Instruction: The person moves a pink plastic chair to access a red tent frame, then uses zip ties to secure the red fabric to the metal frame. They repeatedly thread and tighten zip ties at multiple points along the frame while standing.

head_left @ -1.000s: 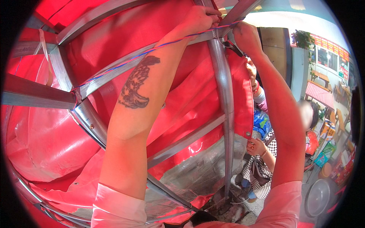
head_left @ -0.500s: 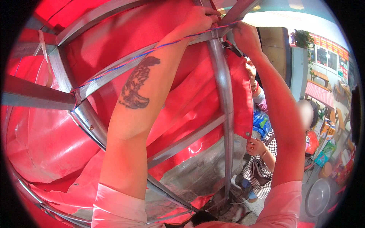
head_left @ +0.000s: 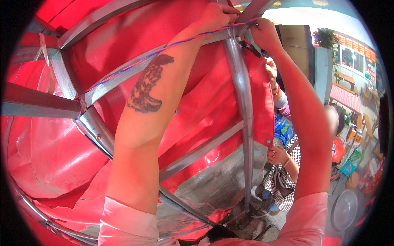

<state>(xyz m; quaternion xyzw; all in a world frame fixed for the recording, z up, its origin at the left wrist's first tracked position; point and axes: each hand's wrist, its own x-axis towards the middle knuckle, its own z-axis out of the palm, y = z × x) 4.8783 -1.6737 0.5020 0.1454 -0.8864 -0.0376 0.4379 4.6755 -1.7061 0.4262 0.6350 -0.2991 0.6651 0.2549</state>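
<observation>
My left hand point(head_left: 215, 17) is raised at the top, fingers curled at a joint of the metal frame point(head_left: 238, 78), in front of the red tarp point(head_left: 205, 94). Whatever its fingertips pinch is hidden. On the joint's other side my right hand point(head_left: 266, 36) has its fingers bent together against the metal; what they hold cannot be made out. Just below the joint hangs a dark, narrow item point(head_left: 251, 48) of unclear kind. A twisted red-and-blue cord point(head_left: 164, 50) runs along a crossbar up to the joint, passing in front of my left wrist.
Behind the tarp's right edge stands another person, whose upper hand point(head_left: 271, 70) and lower hand point(head_left: 278, 156) are at that edge. More square metal bars point(head_left: 39, 102) cross at left. Wooden tables point(head_left: 345, 81) and a grey round basin point(head_left: 344, 210) are at right.
My right hand has shifted slightly up and left toward the joint, and my left forearm has moved up a little. The other person's hands remain at the tarp's edge.
</observation>
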